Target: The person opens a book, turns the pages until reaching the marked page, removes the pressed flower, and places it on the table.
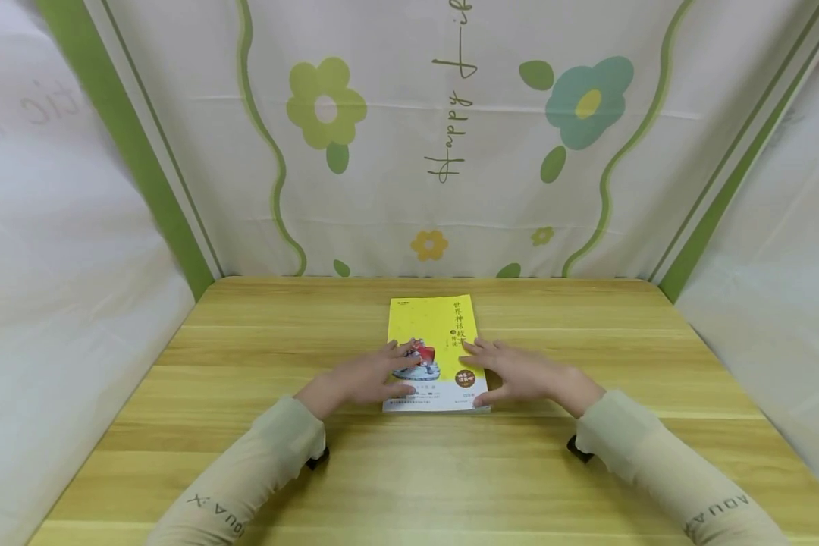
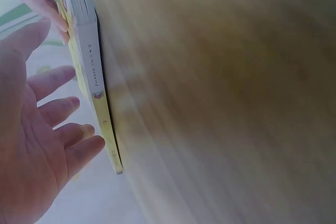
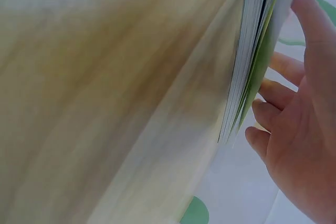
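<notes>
A closed paperback book with a yellow cover and a white lower band lies flat on the wooden table. My left hand reaches over its left side, fingers spread above the cover picture. In the left wrist view the same hand is beside the book's spine, fingers slightly bent. From the other side, my right hand lies over the right edge with spread fingers. The right wrist view shows page edges and the cover slightly parted from them, near the right hand. Whether the fingertips press the cover is hard to tell.
The wooden table extends around the book on all sides. Behind it hangs a white curtain printed with flowers, and white fabric closes in both sides. A dark strap shows under the left sleeve.
</notes>
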`<action>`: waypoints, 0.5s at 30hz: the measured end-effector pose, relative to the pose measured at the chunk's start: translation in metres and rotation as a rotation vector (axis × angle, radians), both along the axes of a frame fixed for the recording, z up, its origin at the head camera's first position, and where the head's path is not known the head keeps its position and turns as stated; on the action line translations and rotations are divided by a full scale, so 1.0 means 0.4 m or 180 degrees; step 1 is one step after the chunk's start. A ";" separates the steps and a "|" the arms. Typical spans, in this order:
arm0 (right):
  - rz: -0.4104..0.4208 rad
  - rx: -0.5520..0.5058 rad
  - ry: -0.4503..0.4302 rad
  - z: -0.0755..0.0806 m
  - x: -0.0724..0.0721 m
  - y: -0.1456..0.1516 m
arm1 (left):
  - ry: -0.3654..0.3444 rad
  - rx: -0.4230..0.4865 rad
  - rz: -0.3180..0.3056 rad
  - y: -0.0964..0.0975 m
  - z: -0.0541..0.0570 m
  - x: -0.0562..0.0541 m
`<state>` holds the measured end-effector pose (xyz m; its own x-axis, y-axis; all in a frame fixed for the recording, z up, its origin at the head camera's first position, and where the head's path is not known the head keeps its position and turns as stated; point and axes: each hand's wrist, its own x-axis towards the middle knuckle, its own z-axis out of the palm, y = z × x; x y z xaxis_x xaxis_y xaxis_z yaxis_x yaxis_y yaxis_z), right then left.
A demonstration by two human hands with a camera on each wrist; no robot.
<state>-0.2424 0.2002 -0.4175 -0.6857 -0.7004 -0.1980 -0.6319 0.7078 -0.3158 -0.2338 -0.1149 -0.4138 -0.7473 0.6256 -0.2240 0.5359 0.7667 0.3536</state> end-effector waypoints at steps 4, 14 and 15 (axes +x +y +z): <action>0.0143 -0.0020 0.0027 -0.004 0.005 0.001 | 0.0069 -0.0013 -0.0175 0.003 -0.004 0.000; 0.0181 -0.0056 -0.0056 -0.002 0.007 0.004 | 0.0129 0.0022 -0.0326 0.008 -0.010 -0.004; 0.0178 -0.0063 -0.0072 -0.002 0.007 0.004 | 0.0138 0.0021 -0.0328 0.008 -0.012 -0.004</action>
